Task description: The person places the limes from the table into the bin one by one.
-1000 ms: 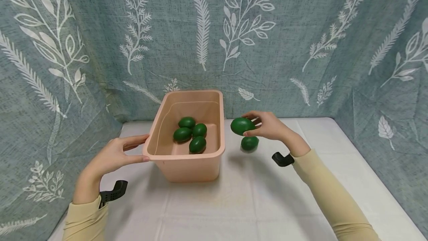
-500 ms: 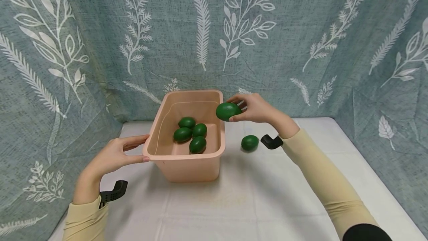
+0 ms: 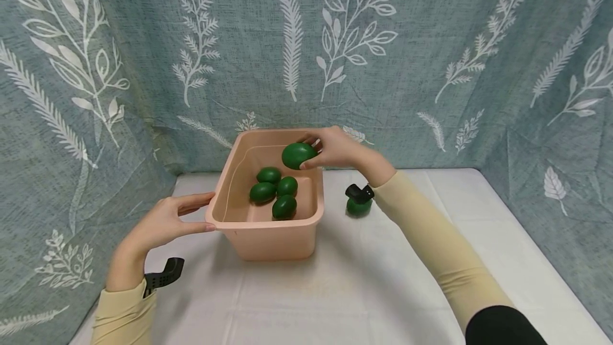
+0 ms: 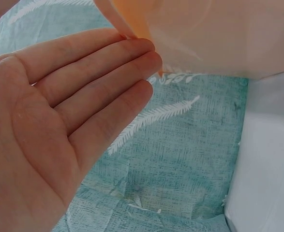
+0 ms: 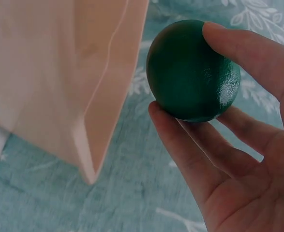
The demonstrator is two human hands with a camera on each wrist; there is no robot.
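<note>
My right hand (image 3: 342,149) pinches a glossy green lime-shaped fruit (image 3: 298,156) between thumb and fingertips, over the right side of a peach-coloured plastic bin (image 3: 268,243). In the right wrist view this fruit (image 5: 185,72) shows a smooth round end, with the thumb above and fingers below. Several similar green fruits (image 3: 262,192) lie on the bin's floor. At the bin's left rim, my left hand (image 3: 165,221) touches with straight fingers and thumb spread apart; the left wrist view shows its fingertips (image 4: 149,63) against the bin wall.
Another green fruit (image 3: 358,208) lies on the white table (image 3: 383,281) right of the bin, partly hidden behind the right wrist's black camera mount (image 3: 359,194). A blue-green cloth (image 3: 268,41) with white leaf prints hangs behind and at both sides.
My right hand has carried its fruit left and up from above the table, past the bin's right rim, to over the bin. The left hand stays at the rim.
</note>
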